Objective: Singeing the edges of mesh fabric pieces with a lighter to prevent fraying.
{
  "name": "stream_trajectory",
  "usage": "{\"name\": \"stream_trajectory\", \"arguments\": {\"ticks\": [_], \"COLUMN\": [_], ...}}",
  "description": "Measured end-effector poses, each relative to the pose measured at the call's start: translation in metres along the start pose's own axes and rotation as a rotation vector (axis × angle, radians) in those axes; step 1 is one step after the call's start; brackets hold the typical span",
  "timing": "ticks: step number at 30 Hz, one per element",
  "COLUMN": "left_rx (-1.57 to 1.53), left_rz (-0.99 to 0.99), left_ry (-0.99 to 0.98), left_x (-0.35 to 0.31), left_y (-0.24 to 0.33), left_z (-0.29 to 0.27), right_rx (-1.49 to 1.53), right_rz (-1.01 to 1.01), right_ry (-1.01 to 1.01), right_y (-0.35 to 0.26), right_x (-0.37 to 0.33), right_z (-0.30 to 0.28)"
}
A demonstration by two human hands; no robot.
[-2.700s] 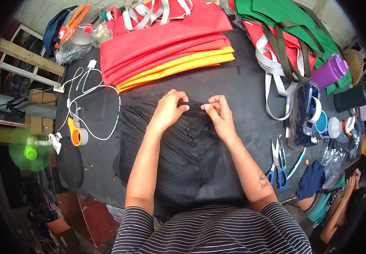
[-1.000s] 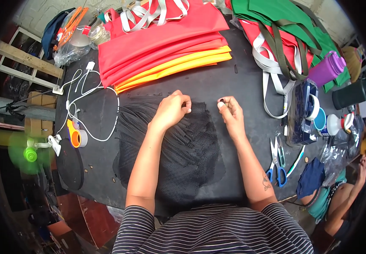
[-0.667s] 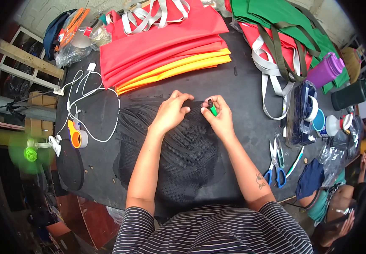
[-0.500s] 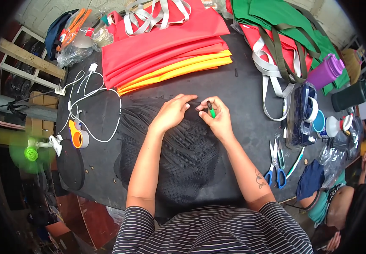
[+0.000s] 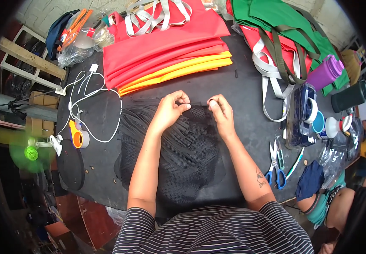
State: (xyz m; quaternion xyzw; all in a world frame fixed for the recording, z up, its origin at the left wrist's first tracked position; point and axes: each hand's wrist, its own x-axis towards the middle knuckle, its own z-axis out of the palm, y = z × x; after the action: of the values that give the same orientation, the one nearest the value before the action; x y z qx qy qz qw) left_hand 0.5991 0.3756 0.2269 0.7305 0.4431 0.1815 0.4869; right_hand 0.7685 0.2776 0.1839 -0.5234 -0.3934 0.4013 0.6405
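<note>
Black mesh fabric [image 5: 191, 156] lies gathered in folds on the dark table in front of me. My left hand [image 5: 171, 112] is closed at its far edge, thumb and curled fingers pinching the mesh. Across a short gap, my right hand [image 5: 222, 116] pinches the far right corner of the same mesh between thumb and forefinger. A short stretch of the edge runs between the two hands. The right palm is turned away, so whether anything else sits in it is hidden.
Folded red and yellow bags [image 5: 170, 55] are stacked behind the mesh. Green bags [image 5: 276, 17] lie back right. Blue-handled scissors [image 5: 275, 165], a purple bottle [image 5: 326, 72] and a tape roll [image 5: 312, 109] are at right. A white cable [image 5: 119, 114] and an orange tape dispenser [image 5: 76, 135] lie left.
The green-and-black tool in my right hand has gone from sight. That hand has turned over into a pinch, and my left fingers have curled in and drawn slightly back.
</note>
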Motion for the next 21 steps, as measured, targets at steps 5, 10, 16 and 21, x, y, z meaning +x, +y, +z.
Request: {"name": "stream_trajectory", "arguments": {"ticks": [5, 10, 16, 21], "left_rx": [0.033, 0.031, 0.016, 0.029], "left_rz": [0.061, 0.059, 0.052, 0.054], "left_ry": [0.032, 0.023, 0.018, 0.023], "left_x": [0.002, 0.002, 0.003, 0.002], "left_y": [-0.004, -0.002, -0.002, -0.001], "left_z": [0.003, 0.003, 0.002, 0.002], "right_rx": [-0.170, -0.387, -0.472, -0.486], "right_rz": [-0.086, -0.071, -0.046, -0.047], "right_ry": [0.048, 0.077, 0.034, 0.028], "right_y": [0.013, 0.015, 0.006, 0.000], "right_x": [0.000, 0.001, 0.001, 0.000], "right_z": [0.006, 0.006, 0.007, 0.008]}}
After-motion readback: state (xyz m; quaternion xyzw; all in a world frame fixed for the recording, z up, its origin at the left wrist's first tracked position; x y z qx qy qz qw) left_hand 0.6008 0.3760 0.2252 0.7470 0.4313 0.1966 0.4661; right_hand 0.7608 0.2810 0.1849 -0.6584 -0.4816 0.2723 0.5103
